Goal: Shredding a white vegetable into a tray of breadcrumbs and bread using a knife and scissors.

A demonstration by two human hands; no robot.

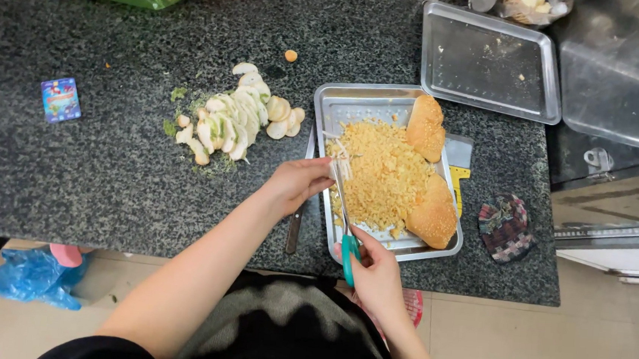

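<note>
- Holding teal-handled scissors over a metal tray, the right hand had its fingers closed through the handles; the blades ran up and away from it toward the left hand, and whether they were parted or closed could not be told.
- The left hand was pinched around a small bundle of pale strands, held at the blade tips, just above the near-left part of the tray.
- Most of the tray beyond both hands was already covered by a heap of yellow-orange shredded bits, so the cutting looked well advanced; only the strands in the pinch seemed left uncut, as a judgement.
- 2 sesame bun halves lay on the far-right side of that heap, away from the right hand, whole and uncut.
- To the outer side of the left hand, a pile of sliced pale mushroom pieces sat on the dark stone counter, already sliced.
- A knife lay flat on the counter just beneath the left wrist, untouched.
- A 2nd tray lay beyond the 1st, well past both hands.
</note>
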